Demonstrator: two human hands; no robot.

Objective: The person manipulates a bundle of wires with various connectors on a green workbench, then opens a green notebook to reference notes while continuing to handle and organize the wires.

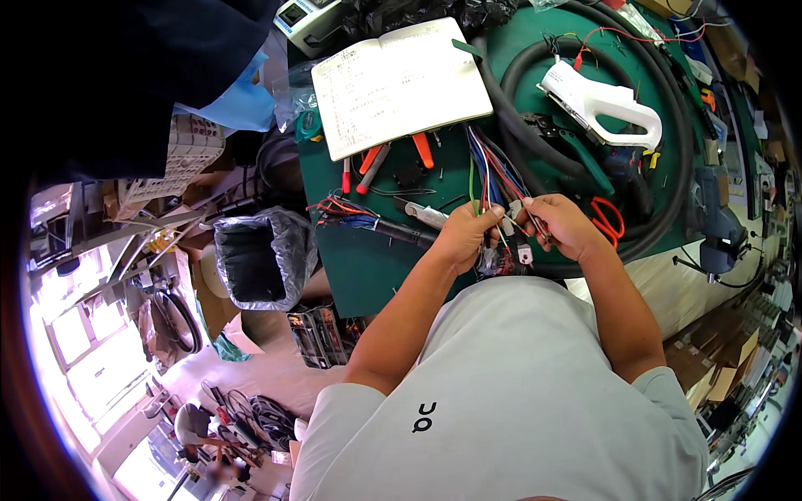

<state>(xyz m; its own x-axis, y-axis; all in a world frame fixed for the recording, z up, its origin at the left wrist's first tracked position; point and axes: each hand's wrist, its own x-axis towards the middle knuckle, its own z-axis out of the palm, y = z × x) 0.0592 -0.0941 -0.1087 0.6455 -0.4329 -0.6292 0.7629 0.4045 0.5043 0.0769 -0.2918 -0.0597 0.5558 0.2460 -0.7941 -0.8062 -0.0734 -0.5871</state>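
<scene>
Thin red, blue, green wires (491, 169) in loose bundle; left hand (468, 235), right hand (561, 224) both pinching strands. Green worktop (355, 271), coiled black cable (683, 159). Plastic-lined bin (294, 242) beside, bright windows (77, 338).

Starting with one left hand (468, 235), one right hand (561, 225), two in all, below one open notebook (401, 92)! Just under that notebook, two orange handles (423, 150) and two red-ended rods (347, 184). Swinging to its right: one white handheld tool (578, 88), one green-handled crimper (590, 164). To its lower right, one red-handled scissors (621, 219). Tight left, one small green case (308, 126); farther lower-left, one bag-lined bin (292, 255)!
</scene>
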